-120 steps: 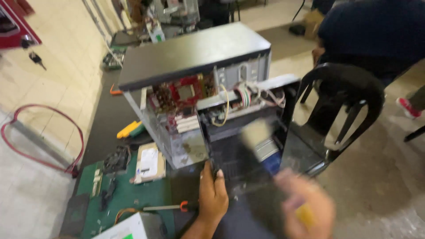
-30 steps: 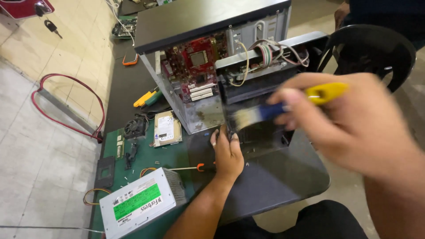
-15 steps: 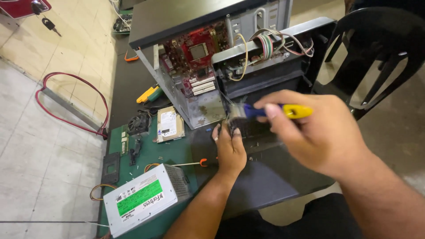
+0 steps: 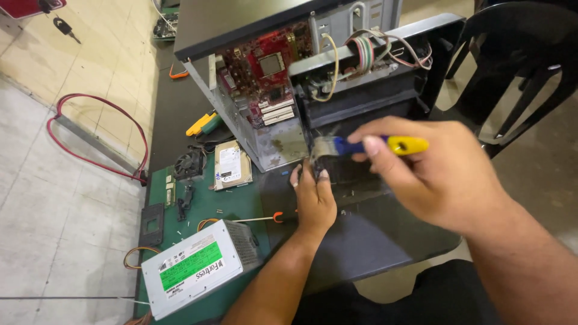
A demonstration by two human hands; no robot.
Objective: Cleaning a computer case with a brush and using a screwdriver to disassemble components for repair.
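Note:
My right hand (image 4: 436,174) grips a paintbrush (image 4: 361,146) with a yellow and blue handle, its bristles against the lower front of an open computer case (image 4: 289,78). My left hand (image 4: 314,195) rests on the dark side panel (image 4: 373,235) just below the brush, fingertips touching the bristles. Inside the case I see a red motherboard (image 4: 265,66) and a bundle of cables (image 4: 373,51).
A grey power supply (image 4: 195,271) with a green label lies at the front left on a green mat (image 4: 192,210). A hard drive (image 4: 230,164), a cooling fan (image 4: 189,164), a screwdriver (image 4: 256,219) and yellow-handled tools (image 4: 201,123) lie nearby. A black plastic chair (image 4: 518,72) stands on the right.
The right hand has carried the brush in from the right down to the case's lower front. The left hand has stayed on the panel. The view has drawn closer.

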